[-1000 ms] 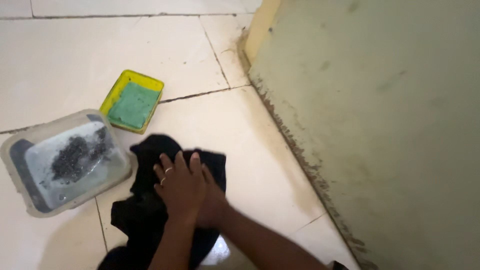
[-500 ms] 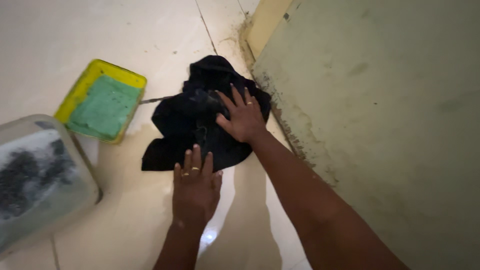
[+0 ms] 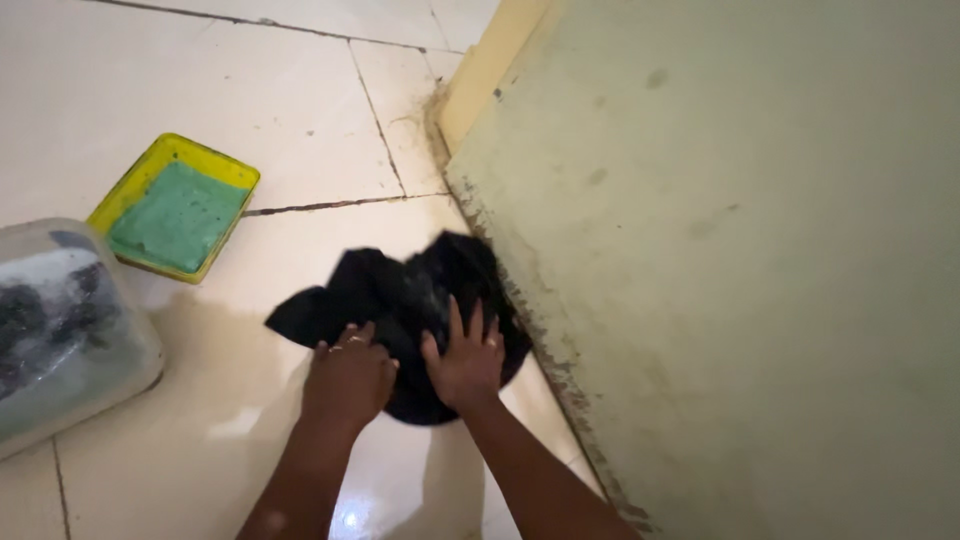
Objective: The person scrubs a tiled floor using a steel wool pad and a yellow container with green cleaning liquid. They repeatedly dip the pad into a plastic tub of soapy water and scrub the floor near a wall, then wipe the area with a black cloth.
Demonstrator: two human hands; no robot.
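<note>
Both hands point(image 3: 405, 375) flat on black cloth point(image 3: 400, 300) (wall point(image 3: 720, 260) edge touching).

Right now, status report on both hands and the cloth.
Left hand and right hand flat on black cloth. Cloth bunched on wet tile, touching wall base. Yellow tray apart, left.

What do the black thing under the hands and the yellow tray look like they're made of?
The black cloth looks like soft fabric: matte, crumpled into folds under both hands. The yellow tray seems moulded plastic with a smooth raised rim; its green filling looks dull and spongy, though I can't be sure.
</note>
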